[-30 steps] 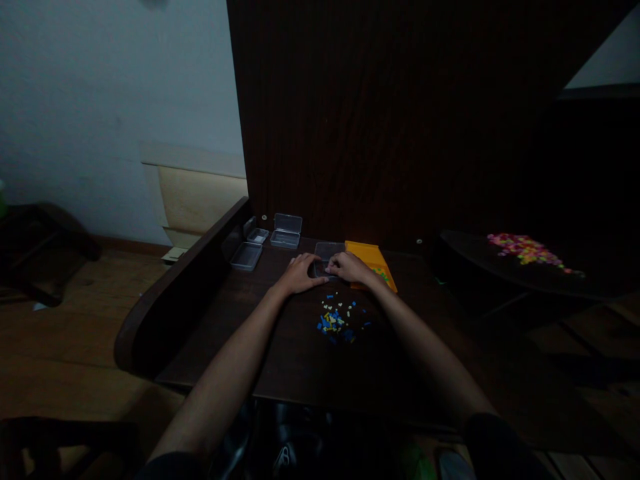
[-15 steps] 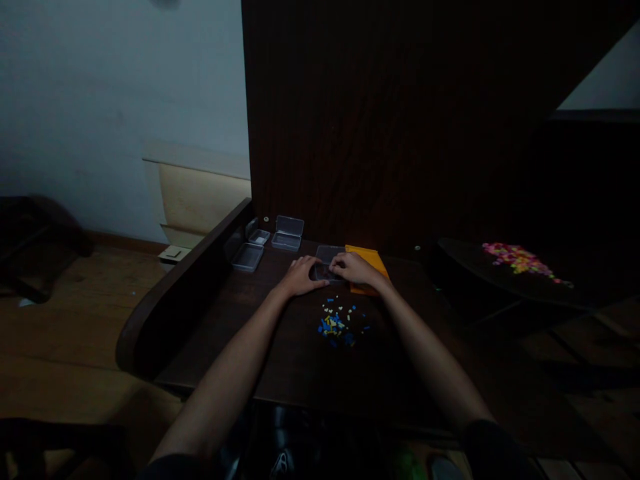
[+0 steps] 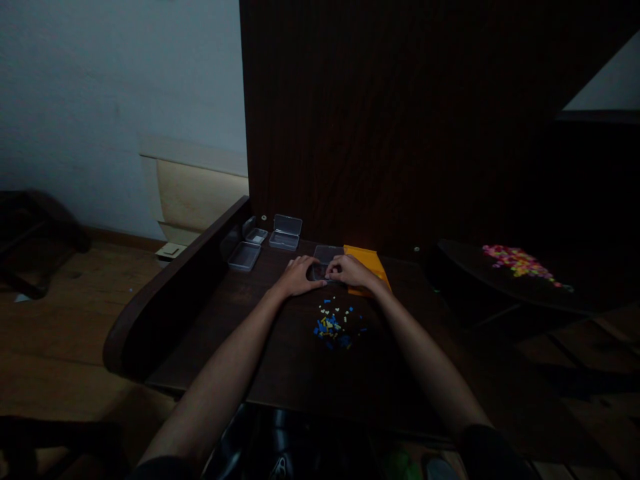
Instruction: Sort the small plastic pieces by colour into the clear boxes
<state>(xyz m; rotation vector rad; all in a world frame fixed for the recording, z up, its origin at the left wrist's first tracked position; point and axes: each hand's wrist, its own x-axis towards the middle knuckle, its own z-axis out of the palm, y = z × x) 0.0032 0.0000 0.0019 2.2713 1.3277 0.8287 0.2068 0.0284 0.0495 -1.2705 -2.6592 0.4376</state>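
A clear plastic box (image 3: 319,272) with its lid raised stands on the dark wooden table, between my hands. My left hand (image 3: 296,277) curves around its left side, thumb along the near edge and fingers toward the back, gripping it. Over the box's right part is my right hand (image 3: 347,270), its fingertips pinched together; whatever they hold is too small to make out. Nearer to me lies a loose pile of small blue, yellow and white toy bricks (image 3: 330,325), touched by neither hand.
An orange-yellow envelope (image 3: 367,260) lies beneath and beside my right hand. Several open clear boxes (image 3: 245,256) stand at the back left, near the raised wooden side (image 3: 175,287). Pink and yellow small pieces (image 3: 520,261) lie on a separate dark surface at right.
My right hand has shifted slightly left over the box, fingertips still pinched. The left hand keeps its hold. The whole view has moved a little.
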